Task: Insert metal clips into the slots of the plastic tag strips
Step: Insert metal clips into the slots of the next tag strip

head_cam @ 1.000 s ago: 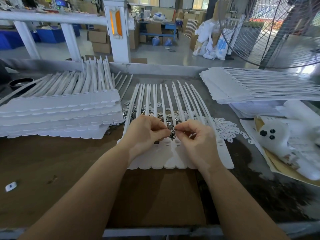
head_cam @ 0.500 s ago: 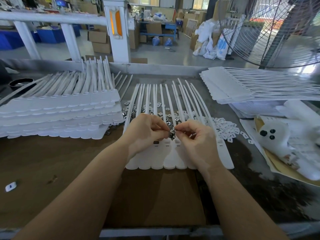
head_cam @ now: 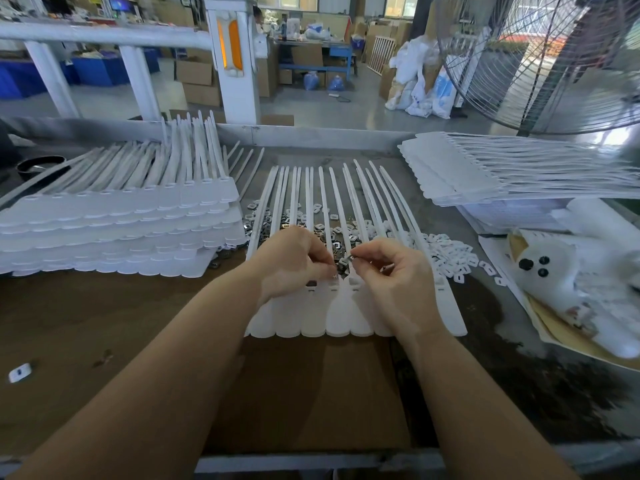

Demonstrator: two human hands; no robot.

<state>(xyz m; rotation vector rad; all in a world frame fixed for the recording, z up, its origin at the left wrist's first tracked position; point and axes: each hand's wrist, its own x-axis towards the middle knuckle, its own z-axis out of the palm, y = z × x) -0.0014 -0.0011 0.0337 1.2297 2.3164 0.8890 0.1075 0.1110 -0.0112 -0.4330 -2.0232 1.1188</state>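
Two hands over the joined tag strips (head_cam: 341, 317) at the tabletop middle; left hand (head_cam: 294, 259) fingertips curled down at a slot, right hand (head_cam: 394, 271) pinching a metal clip (head_cam: 347, 259); loose clips (head_cam: 332, 233) just behind.

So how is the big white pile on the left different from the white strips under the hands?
The tall stack of white plastic tag strips is many layers deep; the flat sheet of white plastic tag strips under the hands is one layer. The stack lies untouched; the left hand and right hand work over the sheet. Both are white, with long thin tails pointing away.
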